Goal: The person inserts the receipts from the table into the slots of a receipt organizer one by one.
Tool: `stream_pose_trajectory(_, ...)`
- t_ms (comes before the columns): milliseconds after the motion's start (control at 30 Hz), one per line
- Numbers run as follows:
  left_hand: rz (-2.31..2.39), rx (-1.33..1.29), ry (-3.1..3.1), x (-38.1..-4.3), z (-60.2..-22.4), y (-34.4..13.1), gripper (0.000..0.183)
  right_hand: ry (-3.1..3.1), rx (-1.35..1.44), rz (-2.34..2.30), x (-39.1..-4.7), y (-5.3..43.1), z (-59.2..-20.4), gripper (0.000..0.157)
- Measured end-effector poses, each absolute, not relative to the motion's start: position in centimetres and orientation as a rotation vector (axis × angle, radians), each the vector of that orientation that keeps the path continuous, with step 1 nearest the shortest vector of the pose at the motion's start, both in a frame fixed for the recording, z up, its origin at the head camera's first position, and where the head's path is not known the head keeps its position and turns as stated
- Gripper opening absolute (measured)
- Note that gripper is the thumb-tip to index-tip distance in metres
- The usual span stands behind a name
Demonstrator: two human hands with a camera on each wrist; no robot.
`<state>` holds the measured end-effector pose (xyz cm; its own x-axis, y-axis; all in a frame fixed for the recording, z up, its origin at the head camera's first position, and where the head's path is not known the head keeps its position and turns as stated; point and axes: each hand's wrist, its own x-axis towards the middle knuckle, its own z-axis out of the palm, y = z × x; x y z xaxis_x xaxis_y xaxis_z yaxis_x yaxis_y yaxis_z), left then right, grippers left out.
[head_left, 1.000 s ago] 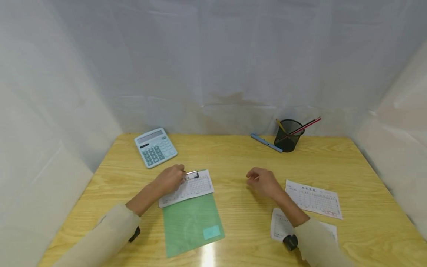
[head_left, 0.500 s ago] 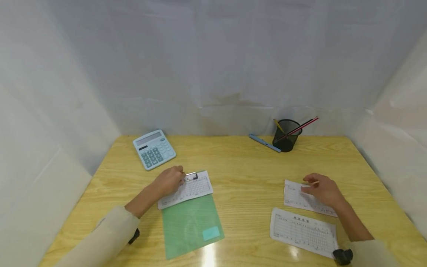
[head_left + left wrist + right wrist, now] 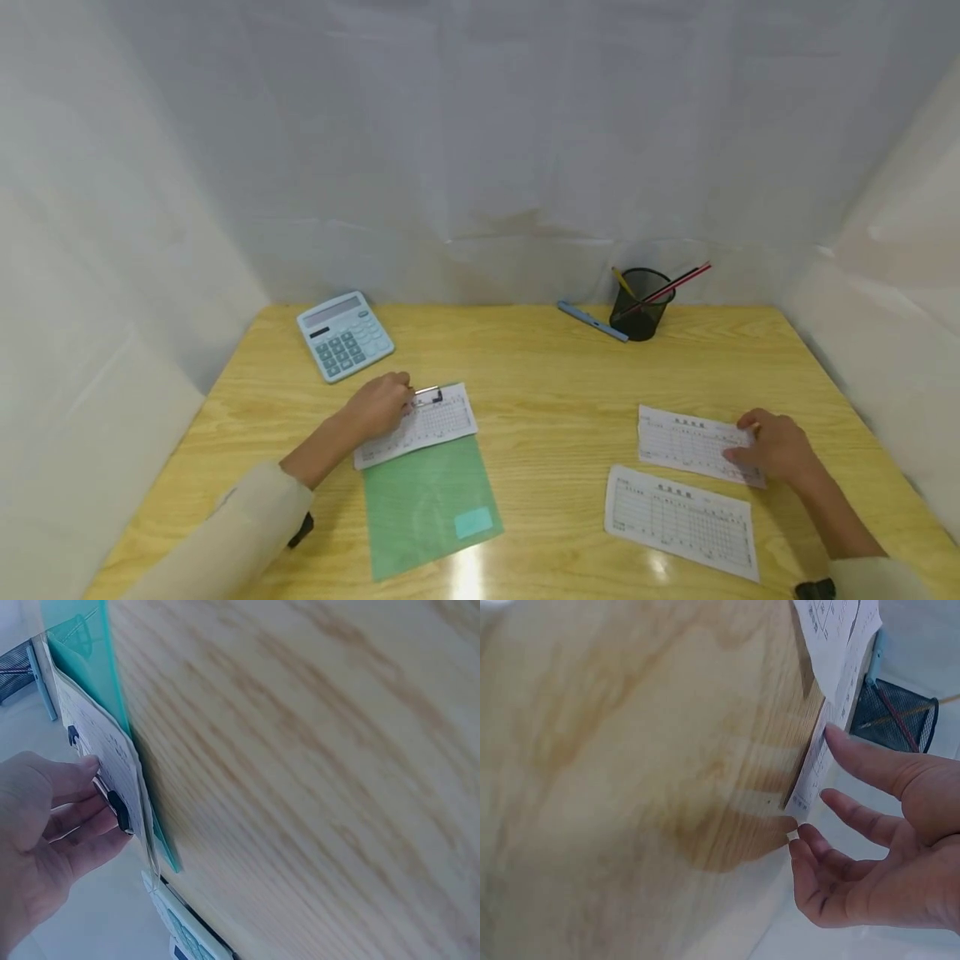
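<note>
Cream slvs [image 3: 232, 533], blk wrist cams [image 3: 302, 530]

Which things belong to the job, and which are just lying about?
Likely job: metal clip, held by left hand; clipped form; green folder; upper loose form, at right hand; lower loose form.

Lying about: calculator; mesh pen cup; slim blue tool.

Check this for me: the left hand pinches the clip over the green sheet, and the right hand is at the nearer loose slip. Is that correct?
Not quite: the right hand is at the farther loose slip, not the nearer one; the head view shows it. The left hand does pinch the clip over the green sheet.
</note>
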<state>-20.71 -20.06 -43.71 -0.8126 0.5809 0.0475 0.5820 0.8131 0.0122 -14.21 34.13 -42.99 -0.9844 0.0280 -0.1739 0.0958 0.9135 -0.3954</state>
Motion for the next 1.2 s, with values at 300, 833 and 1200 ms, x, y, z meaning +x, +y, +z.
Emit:
stream_pose_trajectory(300,-0.041,-0.936,-2.97,-20.57,-43.57,-19.97,0.014,2.884,0.186,-0.615,-14.58,33.11,-42.32,0.047)
stream_pose_trajectory(833,-0.03,-0.923,-2.964,-20.49,-43.5,-19.87,0.012,2.899,0.226,-0.698,-14.55,33.08,-42.44,0.04)
stream_pose_trajectory(1200,-0.028,-0.927,-2.962,-20.54,-43.52,-19.86,0.013,2.917,0.166,-0.834,-15.07,33.09,-42.41,0.027)
